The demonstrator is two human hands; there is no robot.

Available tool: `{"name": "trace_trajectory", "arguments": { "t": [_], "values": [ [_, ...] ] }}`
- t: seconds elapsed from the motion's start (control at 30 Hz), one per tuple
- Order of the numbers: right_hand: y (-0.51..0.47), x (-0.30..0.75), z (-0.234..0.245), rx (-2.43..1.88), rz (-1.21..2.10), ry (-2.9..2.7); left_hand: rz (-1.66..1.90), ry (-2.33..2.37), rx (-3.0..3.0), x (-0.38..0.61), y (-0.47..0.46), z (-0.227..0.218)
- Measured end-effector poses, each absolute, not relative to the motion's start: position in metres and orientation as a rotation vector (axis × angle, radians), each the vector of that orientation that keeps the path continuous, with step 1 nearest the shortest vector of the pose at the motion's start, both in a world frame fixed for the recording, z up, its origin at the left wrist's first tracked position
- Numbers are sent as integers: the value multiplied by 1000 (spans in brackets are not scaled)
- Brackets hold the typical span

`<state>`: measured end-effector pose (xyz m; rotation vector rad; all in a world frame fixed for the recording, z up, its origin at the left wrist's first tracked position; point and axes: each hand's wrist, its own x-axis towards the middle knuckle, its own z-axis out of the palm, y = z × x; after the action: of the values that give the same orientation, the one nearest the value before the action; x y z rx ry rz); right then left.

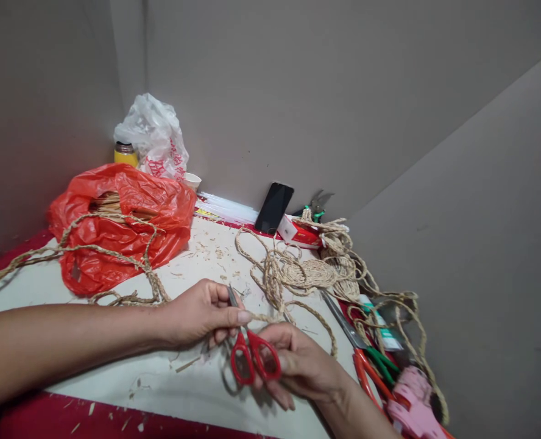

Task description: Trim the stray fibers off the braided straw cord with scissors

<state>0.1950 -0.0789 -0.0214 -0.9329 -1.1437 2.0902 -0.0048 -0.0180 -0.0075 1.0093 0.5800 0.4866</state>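
Note:
My left hand (204, 317) is closed in a pinch on a braided straw rope (277, 292) that runs off to the right across the white table (161, 378). My right hand (304, 366) grips small red-handled scissors (252, 353), whose blades point up past my left fingertips. The rope leads to woven straw coils (314, 272) just behind my hands. Both hands meet near the table's front middle.
A red plastic bag (119, 225) with straw lies at the left, wrapped by another braid (115, 256). Behind it stand a white bag (154, 137), a yellow bottle (125, 153) and a cup (191, 180). A phone (274, 207) leans on the wall. Larger scissors (366, 360) and a pink tool (412, 402) lie at the right.

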Motion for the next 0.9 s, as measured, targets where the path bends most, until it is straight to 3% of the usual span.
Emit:
{"name": "trace_trajectory", "arguments": {
  "t": [0.13, 0.27, 0.43, 0.7, 0.9],
  "values": [
    [-85, 201, -8, -1287, 1321, -1146, 582, 631, 962, -3, -12, -11],
    [-99, 190, 4, -1417, 459, -1691, 620, 718, 949, -1, -9, -15],
    [-102, 171, -5, -1357, -88, -2136, 660, 743, 985, 0, -14, -14],
    [-91, 177, -17, -1684, -186, -2224, 579, 693, 1006, 2, -18, -16],
    [-84, 195, -18, -1449, 265, -1792, 686, 720, 1109, 1, -11, -16]
  ]
}}
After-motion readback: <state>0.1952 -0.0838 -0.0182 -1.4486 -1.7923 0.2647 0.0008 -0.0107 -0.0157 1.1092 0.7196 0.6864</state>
